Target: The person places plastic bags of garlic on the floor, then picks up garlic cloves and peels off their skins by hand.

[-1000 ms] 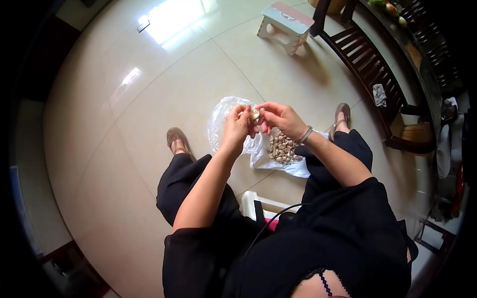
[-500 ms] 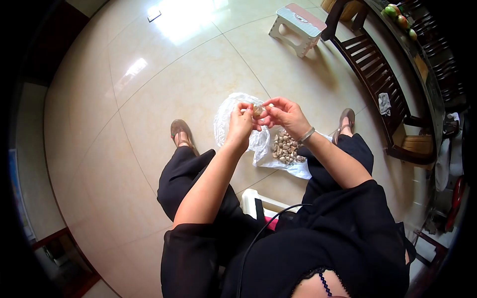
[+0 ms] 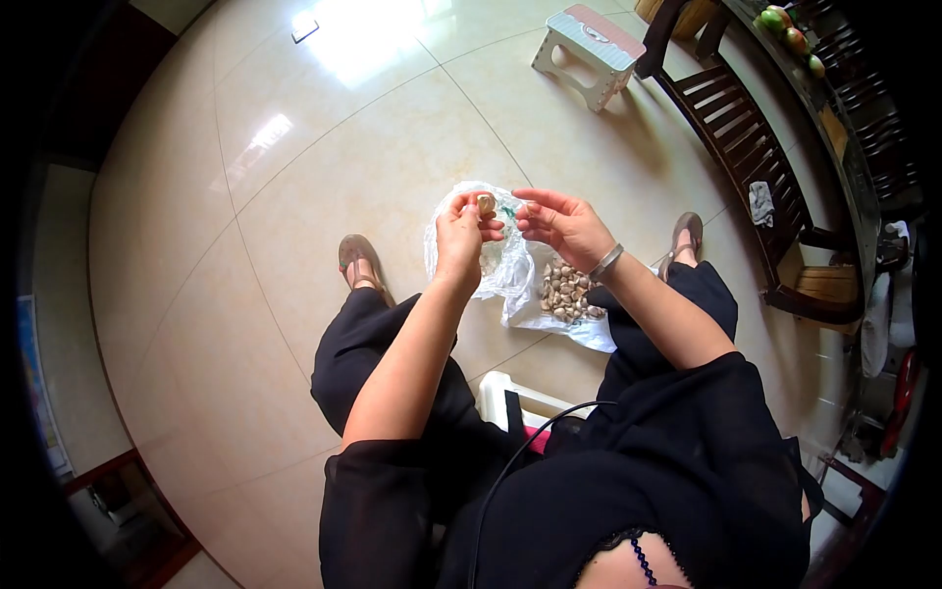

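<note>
My left hand [image 3: 461,236] holds a pale garlic clove [image 3: 486,204] between thumb and fingers, raised above the floor. Just to its right hovers my right hand [image 3: 566,234], its fingers apart and the index finger stretched toward the left. Whether some tiny piece sits at its thumb I cannot make out. Under the hands lies a crumpled white plastic bag [image 3: 448,218] with a little green print showing. A heap of brownish-white garlic cloves [image 3: 566,293] rests on white plastic [image 3: 574,332] below my right wrist.
My feet stand either side of the bags. A white stool [image 3: 496,393] is beneath me. A pink-topped step stool [image 3: 594,49] and a dark wooden bench [image 3: 721,118] stand at the upper right. A phone [image 3: 305,27] lies on the tiled floor [image 3: 324,177].
My hands have come apart. The garlic clove stays in my left hand, which has shifted slightly left, and the right hand's fingers have opened off it.
</note>
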